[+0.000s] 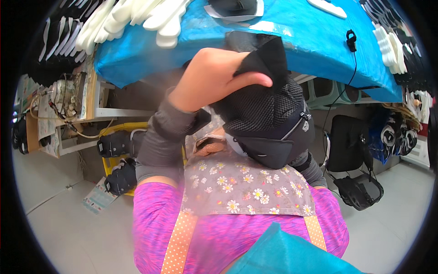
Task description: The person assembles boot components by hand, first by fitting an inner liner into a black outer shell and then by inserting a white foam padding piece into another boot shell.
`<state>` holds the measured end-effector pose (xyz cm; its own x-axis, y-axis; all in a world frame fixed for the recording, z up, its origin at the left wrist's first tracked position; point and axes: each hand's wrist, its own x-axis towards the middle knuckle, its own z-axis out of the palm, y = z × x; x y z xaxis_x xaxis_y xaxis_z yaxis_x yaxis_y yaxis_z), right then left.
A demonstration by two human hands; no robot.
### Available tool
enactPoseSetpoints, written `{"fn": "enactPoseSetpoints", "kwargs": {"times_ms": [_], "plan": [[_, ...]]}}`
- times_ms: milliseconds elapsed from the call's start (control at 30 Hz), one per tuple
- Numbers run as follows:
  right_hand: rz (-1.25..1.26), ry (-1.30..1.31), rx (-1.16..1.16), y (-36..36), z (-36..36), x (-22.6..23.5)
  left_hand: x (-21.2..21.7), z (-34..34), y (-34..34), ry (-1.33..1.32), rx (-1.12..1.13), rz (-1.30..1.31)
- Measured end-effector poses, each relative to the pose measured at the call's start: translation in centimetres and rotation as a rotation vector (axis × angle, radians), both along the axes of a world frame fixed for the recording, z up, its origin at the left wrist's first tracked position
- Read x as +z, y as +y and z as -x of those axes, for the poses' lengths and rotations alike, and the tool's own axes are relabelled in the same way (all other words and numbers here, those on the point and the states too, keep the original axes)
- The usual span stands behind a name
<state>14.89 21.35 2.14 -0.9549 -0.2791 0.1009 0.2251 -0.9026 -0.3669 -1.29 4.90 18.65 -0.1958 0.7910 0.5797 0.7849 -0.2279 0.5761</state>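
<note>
My left hand [214, 75] is raised close to the camera and pinches a black fabric tongue piece at the top of a black mesh shoe upper [269, 118]. The upper hangs over my lap, in front of the floral apron [246, 185]. My right hand is hidden behind the shoe upper; only its grey sleeve [312, 169] shows at the lower right of it. A small brown piece [211, 145] lies on the apron just left of the upper.
A blue-covered table [301, 27] stands ahead with white insoles [137, 18] at its left and black and white parts at its right edge. A yellow crate [109, 162] holding black shoes sits on the floor to my left. A black chair [351, 150] stands on the right.
</note>
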Motion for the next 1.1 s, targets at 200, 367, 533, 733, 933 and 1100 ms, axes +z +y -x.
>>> {"fn": "enactPoseSetpoints", "kwargs": {"times_ms": [200, 367, 533, 733, 933, 1100], "plan": [[-0.034, -0.018, 0.021, -0.5, -1.3, 0.9, -3.6, 0.0, 1.9, 0.044, -0.009, -0.056], [-0.039, -0.048, 0.041, -1.8, -5.3, 1.3, -5.6, -0.9, 2.3, -0.016, -0.004, -0.031], [-0.046, -0.064, 0.019, -4.5, -10.5, 2.3, -5.9, -1.3, 3.2, 0.005, 0.092, -0.051], [-0.056, -0.081, -0.017, -1.8, -6.7, 1.5, -5.5, -1.2, 3.6, -0.047, -0.024, -0.115], [-0.060, -0.093, -0.029, -0.9, -7.2, 1.5, -6.4, -2.5, 3.7, -0.140, -0.075, -0.092], [-0.063, -0.111, -0.047, -3.3, -9.3, 2.0, -9.4, -2.9, 3.5, -0.074, 0.102, 0.146]]}}
